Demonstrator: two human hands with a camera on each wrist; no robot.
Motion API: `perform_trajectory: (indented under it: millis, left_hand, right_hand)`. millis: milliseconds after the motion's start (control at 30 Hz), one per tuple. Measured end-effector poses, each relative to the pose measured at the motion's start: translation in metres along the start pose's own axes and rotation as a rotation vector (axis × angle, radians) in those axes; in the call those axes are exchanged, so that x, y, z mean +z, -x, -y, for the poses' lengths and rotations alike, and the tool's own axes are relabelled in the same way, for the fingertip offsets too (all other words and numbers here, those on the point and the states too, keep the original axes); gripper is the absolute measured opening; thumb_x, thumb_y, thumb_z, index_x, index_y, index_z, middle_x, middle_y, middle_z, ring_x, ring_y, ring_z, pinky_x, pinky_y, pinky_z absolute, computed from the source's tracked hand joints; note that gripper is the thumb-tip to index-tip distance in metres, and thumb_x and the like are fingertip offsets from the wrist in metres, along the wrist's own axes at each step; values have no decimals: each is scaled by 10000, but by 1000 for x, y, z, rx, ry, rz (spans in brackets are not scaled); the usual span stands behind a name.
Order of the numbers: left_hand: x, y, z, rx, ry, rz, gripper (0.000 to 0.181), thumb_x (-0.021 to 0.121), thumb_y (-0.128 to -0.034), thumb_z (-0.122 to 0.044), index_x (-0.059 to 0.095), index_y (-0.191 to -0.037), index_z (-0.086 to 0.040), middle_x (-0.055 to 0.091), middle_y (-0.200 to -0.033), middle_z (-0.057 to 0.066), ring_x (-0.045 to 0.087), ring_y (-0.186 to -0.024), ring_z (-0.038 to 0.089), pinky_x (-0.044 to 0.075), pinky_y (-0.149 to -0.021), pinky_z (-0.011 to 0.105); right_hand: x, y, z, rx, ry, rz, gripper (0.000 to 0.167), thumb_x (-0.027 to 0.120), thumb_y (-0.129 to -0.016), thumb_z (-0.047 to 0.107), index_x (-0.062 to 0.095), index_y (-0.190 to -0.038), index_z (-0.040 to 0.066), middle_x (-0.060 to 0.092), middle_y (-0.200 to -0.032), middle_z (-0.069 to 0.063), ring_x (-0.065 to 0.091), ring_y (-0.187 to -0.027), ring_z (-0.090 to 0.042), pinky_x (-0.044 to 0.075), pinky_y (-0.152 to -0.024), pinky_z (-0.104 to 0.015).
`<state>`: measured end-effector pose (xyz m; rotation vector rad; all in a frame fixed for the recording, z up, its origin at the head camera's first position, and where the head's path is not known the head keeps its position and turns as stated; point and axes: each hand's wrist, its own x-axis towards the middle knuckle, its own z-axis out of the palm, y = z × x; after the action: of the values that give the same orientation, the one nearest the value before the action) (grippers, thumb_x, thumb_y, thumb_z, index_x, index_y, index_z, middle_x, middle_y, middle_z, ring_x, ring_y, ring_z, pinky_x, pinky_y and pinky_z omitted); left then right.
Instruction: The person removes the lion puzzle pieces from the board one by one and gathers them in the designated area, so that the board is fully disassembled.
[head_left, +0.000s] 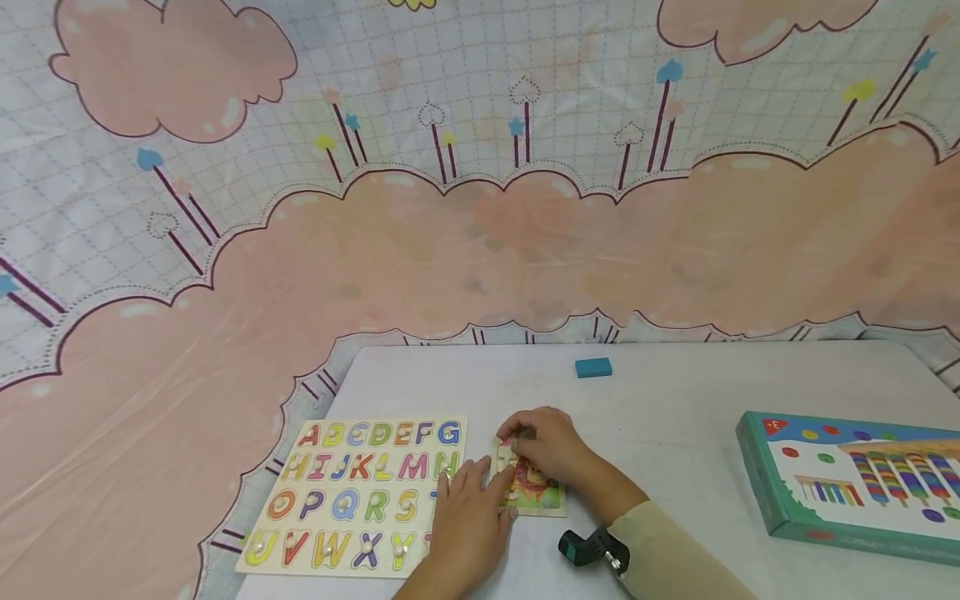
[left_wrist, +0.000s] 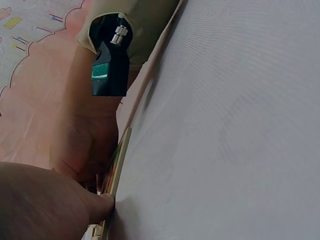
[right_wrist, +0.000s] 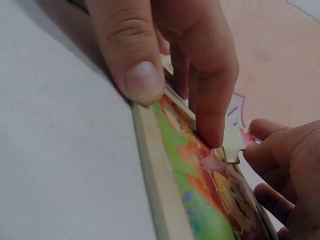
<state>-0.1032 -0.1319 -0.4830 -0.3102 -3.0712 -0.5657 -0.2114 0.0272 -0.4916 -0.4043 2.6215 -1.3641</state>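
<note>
Near the middle of the white table [head_left: 667,467], just to the 3 o'clock side of the alphabet peg board [head_left: 307,571]: small wooden jigsaw tray [head_left: 551,512], flat, bright printed picture partly covered by fingers.

Right hand [head_left: 543,442]: over the tray's 11 o'clock corner, thumb and fingertips in a narrow pinch on a jigsaw piece [right_wrist: 232,145], pale with a pink patch. Right wrist view shows the piece tilted up at the tray, not lying flat.

Left hand [head_left: 472,512]: at the tray's 8 o'clock side, fingers loosely extended, thumb against the rim, index tip down beside the piece. Whether that tip touches the piece, cannot tell.

Judgement, step in hand: seating the piece. Best handled by matching knob to socket before any pressure, lowering it level, then pressing evenly. Left thumb should brace the rim so the tray does not skid; left index could hold neighbouring pieces down. Main risk: forcing a tilted knob and lifting those neighbours. Keep the left forearm light over the peg board.
</note>
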Motion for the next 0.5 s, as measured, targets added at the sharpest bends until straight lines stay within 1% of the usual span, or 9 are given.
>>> perform_trajectory:
  millis: [133,200,300,400,500]
  left_hand:
    - [1,0,0,-4,-3,3,502,757,-986,-294,657,-1465,-180,521,-1565,175,399,-1500,461,194,-1215,756]
    - [1,0,-1,-5,-6,5,503,757,-987,-295,655,-1468,-185,519,-1567,172,394,-1503,461,191,-1218,754]
    - [1,0,-1,-7,-10,12,507,752,-990,-302,650,-1475,-193,515,-1570,166,384,-1511,458,184,-1224,748]
    - [1,0,-1,-5,-15,12,509,746,-994,-309,646,-1481,-198,512,-1573,167,382,-1513,462,185,-1226,745]
    - [0,1,-1,2,-18,5,510,745,-995,-306,645,-1482,-195,514,-1569,176,390,-1505,470,193,-1219,750]
  right_hand:
    - [-3,-1,6,57,-124,6,198,725,-979,80,812,-1015,255,698,-1021,64,580,-992,-211,524,-905,-425]
    - [-5,-1,7,86,-196,2,182,714,-982,84,820,-1031,224,721,-1037,52,606,-968,-210,545,-873,-388]
    - [-8,-3,7,122,-286,-27,168,701,-995,91,827,-1052,187,745,-1049,42,634,-955,-211,558,-849,-349]
    - [-11,-4,5,130,-320,-65,167,695,-1004,88,829,-1065,166,753,-1049,33,646,-965,-210,567,-866,-348]
    - [-13,-3,2,131,-325,-74,187,684,-1019,88,829,-1104,169,760,-1081,30,657,-1014,-205,582,-920,-373]
